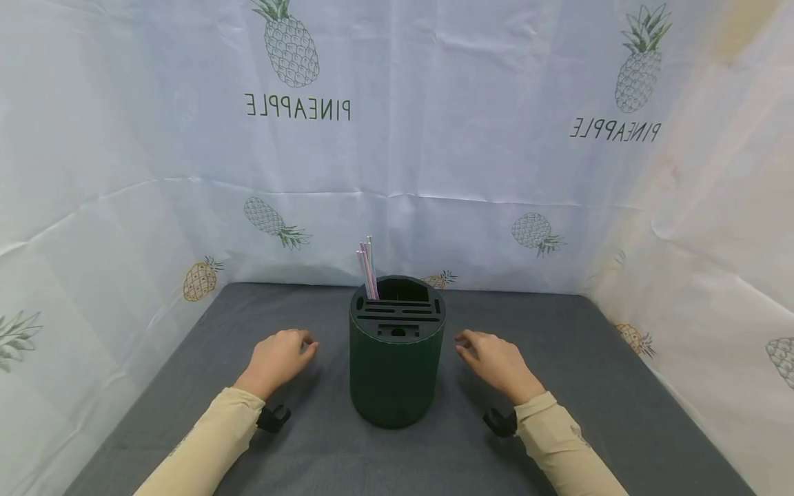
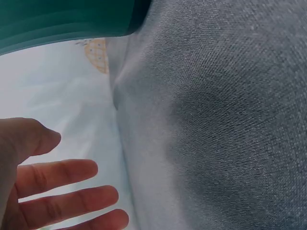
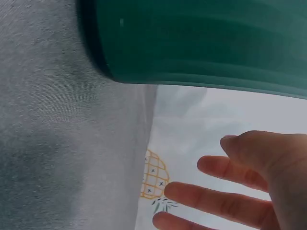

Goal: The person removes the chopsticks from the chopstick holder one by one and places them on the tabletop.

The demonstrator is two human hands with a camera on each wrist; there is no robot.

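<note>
The left hand (image 1: 280, 358) and right hand (image 1: 496, 362) are held low over the work surface, one on each side of the cylindrical desk organizer (image 1: 397, 375). On both hands, the visible fingers are relaxed and spaced apart, with the thumb separated from them; each hand is near the organizer wall, clear of contact. Each wrist carries a black fitting at the cuff of a beige sleeve (image 1: 207, 441).

The organizer stands upright at center, between the hands. Its body is dark green; its black top has a large rear opening, several narrow slots and a front cutout. Thin pink and pale green sticks (image 1: 367, 269) project from the left rear of the top; the openings they occupy cannot be confirmed.

The work surface is a dark gray fabric covering (image 1: 298, 461). White sheeting (image 1: 471, 83) encloses the rear and both sides, printed with outlined and yellow pineapples. Two printed labels (image 1: 298, 107) on the rear sheet read "PINEAPPLE" in mirror-reversed capitals.
</note>
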